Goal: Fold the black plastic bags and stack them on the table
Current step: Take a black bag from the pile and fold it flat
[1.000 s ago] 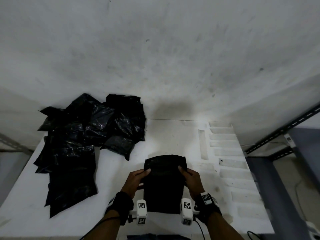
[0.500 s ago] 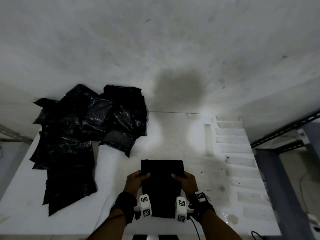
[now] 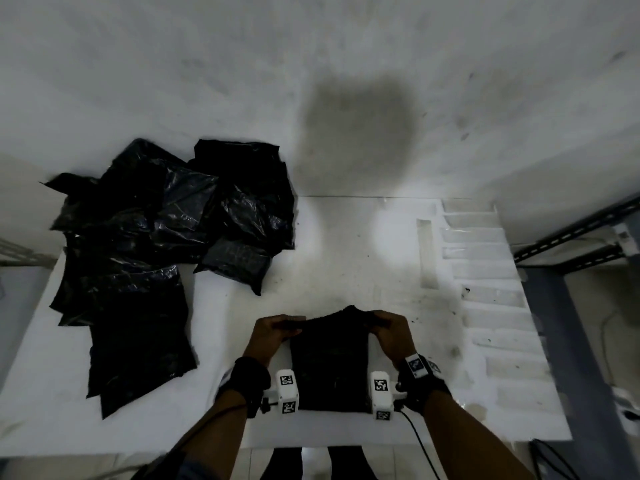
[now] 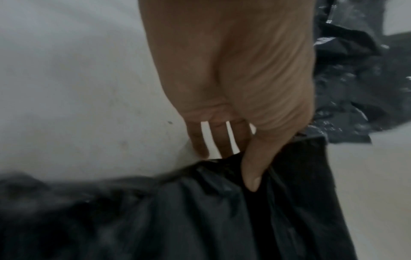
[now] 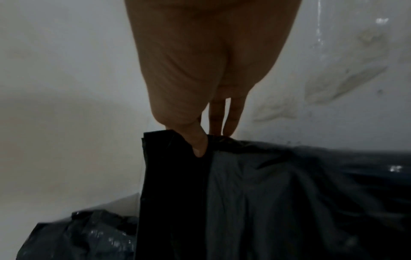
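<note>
A black plastic bag (image 3: 329, 362) lies lengthwise on the white table (image 3: 332, 258) near its front edge. My left hand (image 3: 273, 329) pinches the bag's far left corner between thumb and fingers, and the left wrist view shows the thumb (image 4: 253, 168) on top of the bag (image 4: 200, 219). My right hand (image 3: 388, 327) pinches the far right corner the same way, thumb (image 5: 198, 146) over the bag (image 5: 278, 202). The far edge is lifted off the table and bunched between my hands. A heap of loose black bags (image 3: 166, 237) covers the table's left side.
The table stands against a stained white wall (image 3: 311, 81). Strips of clear tape (image 3: 485, 271) are stuck along the table's right part. A grey metal rack (image 3: 581, 244) stands to the right. Bare tabletop lies between the held bag and the heap.
Both hands have drawn the bag's far edge toward me and raised it; the edge, flat before, now bulges up between my hands.
</note>
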